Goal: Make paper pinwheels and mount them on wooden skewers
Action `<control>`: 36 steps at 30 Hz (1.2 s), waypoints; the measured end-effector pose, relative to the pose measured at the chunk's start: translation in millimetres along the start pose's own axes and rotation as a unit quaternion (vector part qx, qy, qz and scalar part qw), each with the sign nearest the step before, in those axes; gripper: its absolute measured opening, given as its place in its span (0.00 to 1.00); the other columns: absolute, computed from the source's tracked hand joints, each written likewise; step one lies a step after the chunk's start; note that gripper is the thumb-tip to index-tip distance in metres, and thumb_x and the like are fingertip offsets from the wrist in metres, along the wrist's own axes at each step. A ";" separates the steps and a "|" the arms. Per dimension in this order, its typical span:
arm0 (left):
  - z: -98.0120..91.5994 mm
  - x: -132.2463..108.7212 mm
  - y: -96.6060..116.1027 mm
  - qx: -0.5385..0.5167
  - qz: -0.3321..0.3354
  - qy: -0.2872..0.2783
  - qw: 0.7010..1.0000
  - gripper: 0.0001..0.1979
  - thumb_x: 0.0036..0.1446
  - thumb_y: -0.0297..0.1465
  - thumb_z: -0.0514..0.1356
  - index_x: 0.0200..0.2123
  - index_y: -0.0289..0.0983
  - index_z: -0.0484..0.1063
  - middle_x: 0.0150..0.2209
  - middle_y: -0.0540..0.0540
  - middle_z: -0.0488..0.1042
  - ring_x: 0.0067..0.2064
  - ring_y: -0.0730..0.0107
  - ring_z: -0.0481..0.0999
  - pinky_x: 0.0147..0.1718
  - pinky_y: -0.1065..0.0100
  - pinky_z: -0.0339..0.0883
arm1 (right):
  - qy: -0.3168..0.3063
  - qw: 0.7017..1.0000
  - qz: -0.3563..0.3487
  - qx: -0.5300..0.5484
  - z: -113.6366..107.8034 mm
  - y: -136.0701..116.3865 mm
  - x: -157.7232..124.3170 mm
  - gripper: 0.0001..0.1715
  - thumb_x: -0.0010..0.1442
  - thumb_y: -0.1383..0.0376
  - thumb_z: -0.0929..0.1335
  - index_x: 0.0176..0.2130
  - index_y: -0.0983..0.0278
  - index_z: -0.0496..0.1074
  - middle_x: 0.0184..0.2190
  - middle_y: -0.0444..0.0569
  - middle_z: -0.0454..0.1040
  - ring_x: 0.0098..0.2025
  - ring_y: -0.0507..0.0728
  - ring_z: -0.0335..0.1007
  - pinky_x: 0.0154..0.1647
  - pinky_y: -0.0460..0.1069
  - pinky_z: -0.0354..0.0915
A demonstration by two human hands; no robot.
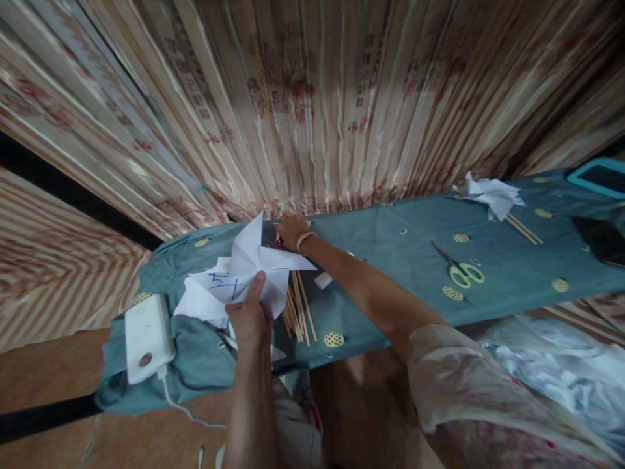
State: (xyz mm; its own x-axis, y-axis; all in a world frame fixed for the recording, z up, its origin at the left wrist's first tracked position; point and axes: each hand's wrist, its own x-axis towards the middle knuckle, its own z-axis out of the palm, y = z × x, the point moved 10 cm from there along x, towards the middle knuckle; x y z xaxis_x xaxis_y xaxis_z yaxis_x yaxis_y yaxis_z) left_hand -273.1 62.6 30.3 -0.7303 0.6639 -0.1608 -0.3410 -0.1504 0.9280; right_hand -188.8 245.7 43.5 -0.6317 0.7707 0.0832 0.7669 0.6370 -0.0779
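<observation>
My left hand [250, 312] is closed on a folded white paper shape [254, 270] with blue pen marks, held up over the teal cloth-covered table [390, 254]. My right hand [291, 231], with a bracelet at the wrist, reaches to the table's far edge by the curtain. Its fingers curl over a small dark and pink item that I cannot make out. Several thin wooden sticks [297, 312] lie on the cloth just under the paper. More white paper [200, 303] lies beneath my left hand.
A white power bank [146, 335] with a cable sits at the table's left end. Green-handled scissors [461, 270] lie to the right. Another folded paper with sticks [493, 195], a tablet [600, 176] and a dark phone [600, 238] are far right. A striped curtain [312, 98] hangs behind.
</observation>
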 end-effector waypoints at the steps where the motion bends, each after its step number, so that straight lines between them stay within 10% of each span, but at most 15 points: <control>1: 0.3 -0.2 -0.3 -0.003 -0.001 0.000 1.000 0.16 0.37 0.28 0.70 0.33 0.34 0.77 0.33 0.46 0.79 0.43 0.61 0.79 0.45 0.62 0.73 | -0.001 1.000 -0.001 0.005 1.4 0.0 0.4 0.16 0.61 0.71 0.63 0.46 0.74 0.75 0.49 0.64 0.71 0.59 0.65 0.58 0.56 0.57 0.59; 18: 0.2 -1.0 4.5 -0.012 0.007 0.019 1.000 0.15 0.36 0.27 0.70 0.32 0.32 0.76 0.32 0.45 0.79 0.41 0.61 0.79 0.43 0.62 0.74 | 0.059 0.977 0.059 0.196 -20.8 32.8 -20.5 0.08 0.58 0.69 0.67 0.33 0.70 0.76 0.43 0.57 0.74 0.52 0.59 0.66 0.55 0.52 0.60; 30: 43.7 -30.8 -28.4 0.006 -0.025 -0.087 0.996 0.19 0.35 0.28 0.71 0.35 0.32 0.76 0.35 0.43 0.80 0.39 0.63 0.80 0.44 0.62 0.73 | 0.069 0.947 0.139 0.283 -2.8 116.7 -271.6 0.05 0.56 0.68 0.66 0.29 0.62 0.72 0.50 0.56 0.73 0.64 0.63 0.59 0.61 0.61 0.58; 36: 89.0 -76.0 -68.9 0.037 -0.059 -0.170 0.983 0.19 0.33 0.27 0.71 0.33 0.32 0.77 0.34 0.44 0.80 0.37 0.62 0.80 0.43 0.61 0.72 | 0.042 0.963 0.177 0.198 15.5 116.6 -306.6 0.06 0.56 0.69 0.64 0.30 0.63 0.71 0.58 0.63 0.66 0.65 0.67 0.55 0.58 0.64 0.60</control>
State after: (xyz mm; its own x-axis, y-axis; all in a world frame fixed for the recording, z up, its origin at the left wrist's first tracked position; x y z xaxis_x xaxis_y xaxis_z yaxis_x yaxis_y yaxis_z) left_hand -141.4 87.8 8.5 -0.4433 0.8823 -0.1584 -0.3581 -0.0123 0.9336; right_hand 92.6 83.9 -6.5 -0.3144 0.9474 0.0604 0.8185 0.3027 -0.4882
